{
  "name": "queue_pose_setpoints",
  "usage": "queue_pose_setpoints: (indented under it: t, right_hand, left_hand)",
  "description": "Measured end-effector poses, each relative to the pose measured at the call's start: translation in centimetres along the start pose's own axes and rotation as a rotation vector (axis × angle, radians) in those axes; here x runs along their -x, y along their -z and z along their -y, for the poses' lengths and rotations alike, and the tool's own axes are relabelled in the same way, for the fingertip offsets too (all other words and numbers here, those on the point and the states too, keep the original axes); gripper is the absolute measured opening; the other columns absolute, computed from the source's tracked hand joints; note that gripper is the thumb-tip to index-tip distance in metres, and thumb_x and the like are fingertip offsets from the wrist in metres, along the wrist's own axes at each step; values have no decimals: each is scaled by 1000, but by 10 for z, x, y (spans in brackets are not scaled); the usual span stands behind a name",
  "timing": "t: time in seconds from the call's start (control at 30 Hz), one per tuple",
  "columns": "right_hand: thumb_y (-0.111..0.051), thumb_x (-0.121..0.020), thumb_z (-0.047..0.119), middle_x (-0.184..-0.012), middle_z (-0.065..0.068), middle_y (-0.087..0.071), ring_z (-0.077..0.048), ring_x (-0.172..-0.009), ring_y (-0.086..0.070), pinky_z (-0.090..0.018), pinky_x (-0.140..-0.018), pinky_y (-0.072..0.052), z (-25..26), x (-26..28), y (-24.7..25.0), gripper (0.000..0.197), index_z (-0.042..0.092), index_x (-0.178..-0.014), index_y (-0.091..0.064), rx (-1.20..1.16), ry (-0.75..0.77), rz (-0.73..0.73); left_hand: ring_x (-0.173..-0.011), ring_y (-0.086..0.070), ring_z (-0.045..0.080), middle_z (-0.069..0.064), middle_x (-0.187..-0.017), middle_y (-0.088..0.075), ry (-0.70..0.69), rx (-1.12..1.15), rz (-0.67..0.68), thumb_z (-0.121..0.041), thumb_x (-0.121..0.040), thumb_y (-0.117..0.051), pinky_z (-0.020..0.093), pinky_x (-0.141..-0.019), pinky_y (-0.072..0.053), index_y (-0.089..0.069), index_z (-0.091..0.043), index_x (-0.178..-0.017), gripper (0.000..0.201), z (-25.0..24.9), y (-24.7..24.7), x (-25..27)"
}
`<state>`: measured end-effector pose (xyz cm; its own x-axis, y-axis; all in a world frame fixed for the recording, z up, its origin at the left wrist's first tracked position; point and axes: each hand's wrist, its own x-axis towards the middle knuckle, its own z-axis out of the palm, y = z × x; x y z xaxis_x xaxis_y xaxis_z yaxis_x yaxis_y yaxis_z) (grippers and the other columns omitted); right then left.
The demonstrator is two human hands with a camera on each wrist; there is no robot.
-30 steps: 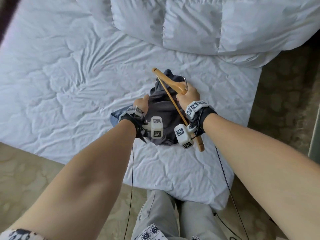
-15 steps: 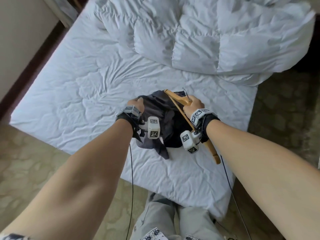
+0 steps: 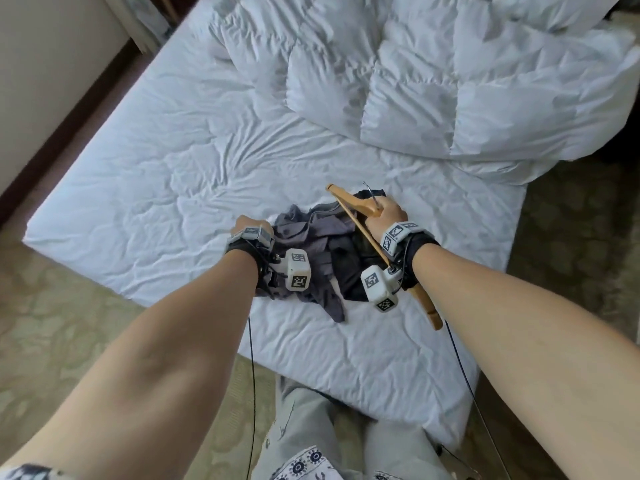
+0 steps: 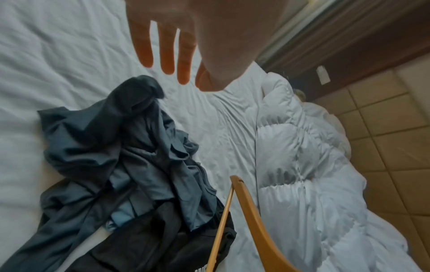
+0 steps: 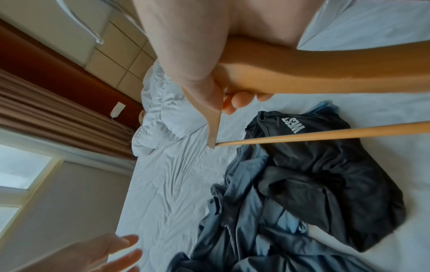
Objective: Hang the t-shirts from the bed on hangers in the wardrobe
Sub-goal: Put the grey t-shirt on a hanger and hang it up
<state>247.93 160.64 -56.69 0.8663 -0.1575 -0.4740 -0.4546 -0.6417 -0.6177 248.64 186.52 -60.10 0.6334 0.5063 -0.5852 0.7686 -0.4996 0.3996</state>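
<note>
The right hand [image 3: 386, 214] grips the wooden hanger [image 3: 353, 206] at its neck, fingers curled round the wood, as it did half a second ago. The hanger is held above the right side of the pile of t-shirts [image 3: 322, 247], with its metal hook [image 3: 370, 189] pointing to the far side and its long arm running toward the near right. The left hand [image 4: 177, 36] has changed: earlier it was down on the grey cloth, now it is lifted off the pile and holds nothing. In the left wrist view its fingers [image 4: 167, 53] are straight and a little spread, above the bare sheet just beyond the far edge of the clothes. The t-shirts lie crumpled on the white bed [image 3: 173, 174], near its near edge, between the two wrists. A grey-blue one [image 5: 244, 220] is on the left and a darker one with white letters [image 5: 325, 165] is on the right, under the hanger's bar. The pile looks flatter and more spread than before. The white duvet [image 3: 450, 81] is bunched at the far right of the bed.
</note>
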Motion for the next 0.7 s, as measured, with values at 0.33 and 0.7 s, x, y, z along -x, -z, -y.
queue_pose_setpoints:
  t: [0.33,0.7]
  right_hand:
    - [-58,-87,10,-101,1,-63,-23,-91,-56,-23,-73,-37,17,-47,-80,38,21,-123,-62,-64,-131,-71]
    - [-64,-79,14,-90,11,-64,-13,-80,-57,-23,-73,-44,3,-86,-132,33,27,-110,-67,-192,-229,-203]
  left_hand:
    - [-84,-55,26,9,-86,-60,-114,-55,396,-9,-91,-54,45,-88,-54,-59,-19,-80,16,-1,-34,-94]
    - [-115,-55,34,14,-133,-53,-331,-400,472,-20,-91,-56,38,-90,-46,-37,-8,-142,55,-9,-77,-149]
